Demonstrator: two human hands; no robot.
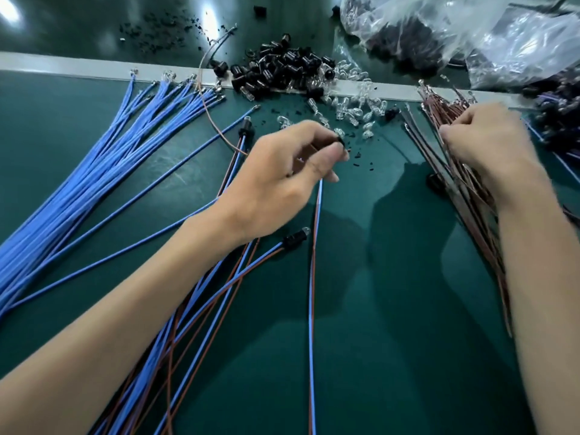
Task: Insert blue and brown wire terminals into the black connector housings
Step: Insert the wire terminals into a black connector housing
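Note:
My left hand (282, 171) pinches a small black connector housing (340, 141) with a clear bulb at its tip; a blue and brown wire pair (314, 277) hangs from it toward me. My right hand (489, 142) has its fingers curled into the bundle of brown wires (464, 196) on the right. A fan of blue wires (103, 161) lies on the left. Loose black housings (282, 70) are piled at the back centre. A finished assembly (295, 238) lies below my left wrist.
Clear glass bulbs (354, 108) are scattered near the white strip (78, 65) across the green mat. Plastic bags (470, 36) of parts sit at the back right. More finished blue-brown wire pairs (194, 324) cross under my left forearm. Black debris dots the mat.

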